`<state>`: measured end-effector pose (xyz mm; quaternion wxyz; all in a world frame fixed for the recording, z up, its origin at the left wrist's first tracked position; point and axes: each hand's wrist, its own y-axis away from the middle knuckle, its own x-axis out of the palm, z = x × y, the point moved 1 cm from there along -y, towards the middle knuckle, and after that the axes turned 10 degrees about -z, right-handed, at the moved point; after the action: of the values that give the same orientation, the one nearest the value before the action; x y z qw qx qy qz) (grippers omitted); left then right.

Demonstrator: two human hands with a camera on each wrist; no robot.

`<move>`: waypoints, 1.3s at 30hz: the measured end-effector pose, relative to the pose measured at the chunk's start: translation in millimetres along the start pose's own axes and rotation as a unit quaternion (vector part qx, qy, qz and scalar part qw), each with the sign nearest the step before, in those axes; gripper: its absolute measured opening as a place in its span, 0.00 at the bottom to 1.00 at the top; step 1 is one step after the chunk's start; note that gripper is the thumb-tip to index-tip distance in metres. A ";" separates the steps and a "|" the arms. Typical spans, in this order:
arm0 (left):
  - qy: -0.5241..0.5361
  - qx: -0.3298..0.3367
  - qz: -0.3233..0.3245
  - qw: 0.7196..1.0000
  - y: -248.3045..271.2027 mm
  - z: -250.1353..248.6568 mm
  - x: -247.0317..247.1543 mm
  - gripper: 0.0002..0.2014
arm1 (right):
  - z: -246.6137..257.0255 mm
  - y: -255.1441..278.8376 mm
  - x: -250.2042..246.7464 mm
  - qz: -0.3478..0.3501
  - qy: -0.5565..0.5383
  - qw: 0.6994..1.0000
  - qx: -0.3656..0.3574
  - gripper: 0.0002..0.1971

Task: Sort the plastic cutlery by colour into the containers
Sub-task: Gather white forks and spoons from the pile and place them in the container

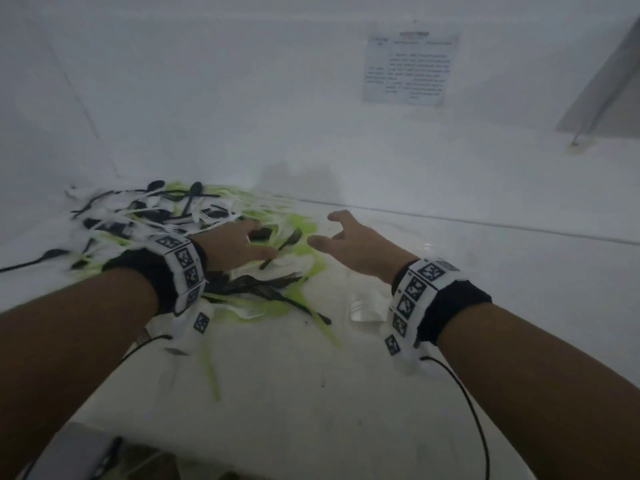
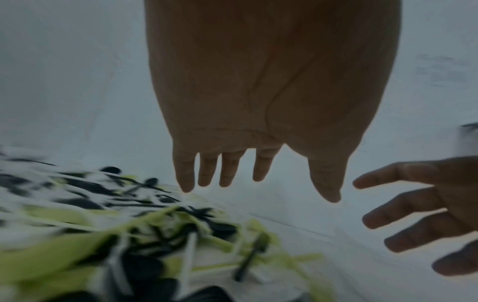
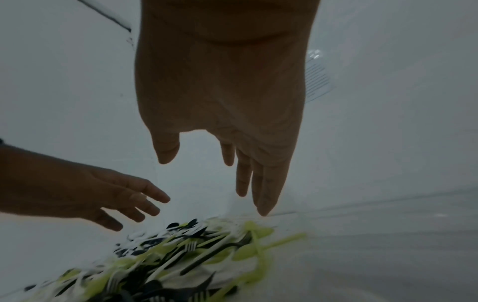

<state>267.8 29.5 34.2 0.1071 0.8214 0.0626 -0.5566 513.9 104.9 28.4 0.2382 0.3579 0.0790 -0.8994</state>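
Both hands empty, fingers spread — left hand (image 1: pixel 235 245) over the cutlery pile (image 1: pixel 180 237), nearer the black fork (image 1: pixel 282 249) by its thumb; handle points toward me. Right hand (image 1: pixel 356 245) beside it.

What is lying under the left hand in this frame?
Under the left hand lies the mixed cutlery pile: black, white and lime-green pieces, with a black fork near its thumb. The hand holds nothing. Pieces directly beneath the palm are hidden in the head view.
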 end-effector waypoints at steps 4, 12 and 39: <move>-0.016 -0.049 -0.027 0.998 20.8 42.8 -19.6 0.41 | 32.8 -19.4 42.1 0.057 0.022 0.998 0.004 0.47; -0.004 -0.069 -0.024 0.997 25.4 126.6 -31.2 0.33 | 69.7 -48.3 112.5 0.078 0.009 0.994 0.076 0.49; -0.143 0.150 0.090 0.974 -26.5 200.6 12.1 0.35 | 57.6 -74.5 188.2 -0.001 0.238 0.971 0.030 0.38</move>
<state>85.6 5.7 -51.6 0.0400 0.7420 -0.1118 -0.6598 324.2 82.0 -59.8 0.2003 0.5687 0.1068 -0.7906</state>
